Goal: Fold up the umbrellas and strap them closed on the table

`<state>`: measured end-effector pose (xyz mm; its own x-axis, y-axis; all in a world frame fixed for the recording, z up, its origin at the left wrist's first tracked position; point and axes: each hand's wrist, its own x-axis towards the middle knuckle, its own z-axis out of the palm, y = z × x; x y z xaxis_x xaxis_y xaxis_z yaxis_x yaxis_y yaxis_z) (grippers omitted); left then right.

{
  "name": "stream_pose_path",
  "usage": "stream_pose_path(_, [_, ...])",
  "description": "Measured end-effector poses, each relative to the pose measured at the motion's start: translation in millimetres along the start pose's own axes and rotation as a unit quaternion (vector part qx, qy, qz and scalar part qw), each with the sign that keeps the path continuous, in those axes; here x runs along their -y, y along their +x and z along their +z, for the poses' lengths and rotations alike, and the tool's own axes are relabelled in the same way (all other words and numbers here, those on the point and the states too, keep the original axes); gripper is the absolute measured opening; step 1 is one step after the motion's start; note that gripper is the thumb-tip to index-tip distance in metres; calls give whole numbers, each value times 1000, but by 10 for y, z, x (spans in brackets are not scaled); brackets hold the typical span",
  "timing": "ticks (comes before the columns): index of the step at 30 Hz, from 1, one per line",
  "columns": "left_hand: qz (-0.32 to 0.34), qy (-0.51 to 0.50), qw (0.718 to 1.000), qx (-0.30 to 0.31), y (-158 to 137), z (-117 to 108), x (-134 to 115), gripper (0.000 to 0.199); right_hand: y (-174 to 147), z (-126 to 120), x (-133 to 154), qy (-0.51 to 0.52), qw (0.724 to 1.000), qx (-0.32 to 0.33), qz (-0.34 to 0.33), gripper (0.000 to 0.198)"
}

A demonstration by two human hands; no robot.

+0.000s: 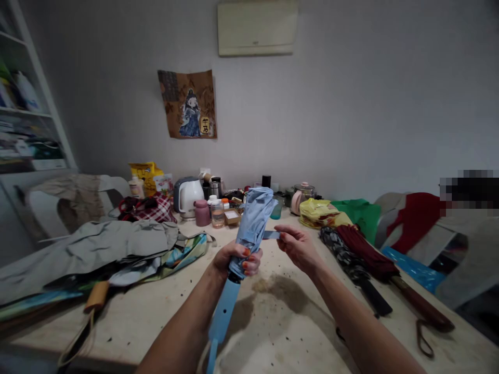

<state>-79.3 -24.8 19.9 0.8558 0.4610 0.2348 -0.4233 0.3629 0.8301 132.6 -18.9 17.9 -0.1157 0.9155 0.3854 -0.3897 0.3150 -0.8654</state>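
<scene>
So the person's got a light blue folding umbrella [249,228] held up over the table [280,322], handle end pointing back toward them and the canopy tip tilting up and away, long axis running near-to-far. Left hand [237,259] is wrapped tight around the bunched canopy just above the handle, fingers fully closed on it. Right hand [298,246] sits just right of the umbrella, thumb and fingertips pinched narrow on the closing strap [271,235], pulled out sideways. Further right lie a dark patterned umbrella [351,262] and a maroon one [374,257]; a white kettle [187,196] stands at the back
</scene>
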Motion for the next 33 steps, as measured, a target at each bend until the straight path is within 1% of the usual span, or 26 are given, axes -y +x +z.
stream_pose_path(3, [9,7,1000,5,-3,5,0,27,12,-29,-36,-83,996,7,-13,43])
stream_pose_path(4, [16,9,1000,0,-6,10,-3,30,17,-43,-47,-120,993,10,-16,41])
stream_pose_path(6, [24,17,999,-14,-12,25,-12,44,34,-76,-70,-193,981,6,-18,35])
stream_pose_path(8, [22,26,999,-22,-12,41,-14,54,61,-112,-98,-250,968,-2,-26,32])
stream_pose_path(9, [22,28,999,-25,-7,49,-10,56,78,-130,-115,-269,962,-7,-31,31])
stream_pose_path(11, [25,28,999,-31,8,63,6,53,113,-160,-151,-289,956,-16,-35,32])
stream_pose_path(14, [29,30,998,-38,33,84,28,38,145,-177,-180,-281,959,-21,-13,34])
stream_pose_path(16, [29,37,997,-56,41,100,24,34,142,-165,-160,-258,966,-17,6,36])
stream_pose_path(19, [39,59,990,-119,41,114,-5,36,100,-117,-65,-214,977,-4,21,39])
stream_pose_path(22, [49,91,974,-202,45,103,-26,36,30,-47,59,-192,981,12,22,42])
stream_pose_path(24, [48,107,962,-246,57,88,-22,35,-14,0,123,-191,981,22,25,43])
stream_pose_path(29, [59,190,932,-304,104,95,15,28,-67,86,185,-214,976,19,34,45])
stream_pose_path(33, [70,253,900,-348,147,136,38,24,-95,147,177,-200,979,6,41,45])
